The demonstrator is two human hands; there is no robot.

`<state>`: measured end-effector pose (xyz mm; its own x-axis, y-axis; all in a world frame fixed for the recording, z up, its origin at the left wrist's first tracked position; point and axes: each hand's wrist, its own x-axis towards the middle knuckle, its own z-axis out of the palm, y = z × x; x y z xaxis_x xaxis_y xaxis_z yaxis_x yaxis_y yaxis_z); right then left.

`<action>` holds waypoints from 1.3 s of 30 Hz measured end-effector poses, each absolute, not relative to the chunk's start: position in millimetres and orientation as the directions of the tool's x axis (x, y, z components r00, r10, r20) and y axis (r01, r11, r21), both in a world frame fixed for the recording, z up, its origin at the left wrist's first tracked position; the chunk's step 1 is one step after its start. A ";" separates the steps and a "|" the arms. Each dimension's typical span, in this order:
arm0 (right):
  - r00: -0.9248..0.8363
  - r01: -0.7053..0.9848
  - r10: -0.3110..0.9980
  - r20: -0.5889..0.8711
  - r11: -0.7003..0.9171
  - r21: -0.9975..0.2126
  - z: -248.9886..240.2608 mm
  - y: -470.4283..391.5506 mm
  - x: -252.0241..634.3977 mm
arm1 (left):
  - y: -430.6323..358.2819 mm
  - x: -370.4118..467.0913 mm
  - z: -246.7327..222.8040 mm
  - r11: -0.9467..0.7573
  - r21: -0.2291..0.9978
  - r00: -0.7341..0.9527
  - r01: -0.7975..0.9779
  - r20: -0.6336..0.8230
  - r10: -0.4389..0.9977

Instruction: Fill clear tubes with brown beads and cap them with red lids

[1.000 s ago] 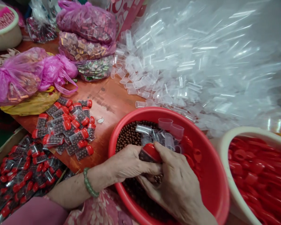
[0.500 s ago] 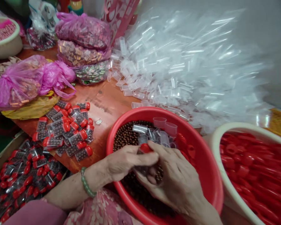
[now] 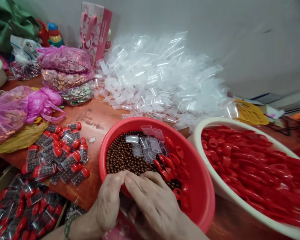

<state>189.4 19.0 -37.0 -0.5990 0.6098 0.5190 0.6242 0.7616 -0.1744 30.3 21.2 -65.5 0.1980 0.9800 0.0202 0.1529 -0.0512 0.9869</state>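
My left hand [image 3: 107,200] and my right hand [image 3: 153,198] are closed together over the near rim of a red basin [image 3: 202,186]. Between them is a small clear container [image 3: 125,202] with a red cap, mostly hidden by my fingers. Inside the basin are brown beads [image 3: 122,153], several clear plastic tubes [image 3: 142,146] and loose red caps [image 3: 176,160]. A green bead bracelet circles my left wrist.
Left of the basin lie filled red-capped containers [image 3: 57,153], with more in a box [image 3: 22,206] below. Clear tubes [image 3: 160,80] are heaped behind. A white tub [image 3: 197,133] of red caps stands right. Pink bags [image 3: 65,60] sit back left.
The view has swung right and up. Both hands have come back to the basin's near rim and pressed closer together, covering the red-capped container that showed more before.
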 end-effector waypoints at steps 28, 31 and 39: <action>-0.629 0.630 0.773 0.078 0.566 -0.531 -74.5 155.2 231.9 | 70.0 -43.3 -80.7 -0.318 0.535 -0.010 0.783 0.521 0.853; -0.631 0.603 0.768 0.110 0.575 -0.554 -74.5 150.2 228.7 | 60.3 -12.4 -73.4 -0.382 0.719 0.034 0.581 0.448 0.893; -0.563 0.824 0.818 -0.119 0.546 -0.152 -81.2 157.4 220.3 | 63.4 16.9 -84.8 -0.440 0.759 0.161 0.480 0.417 0.894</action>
<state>220.3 157.4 -81.2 -0.5633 0.8177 -0.1188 0.8241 0.5457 -0.1519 16.9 63.4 -84.8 0.1610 0.8945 0.4172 0.4796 -0.4403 0.7590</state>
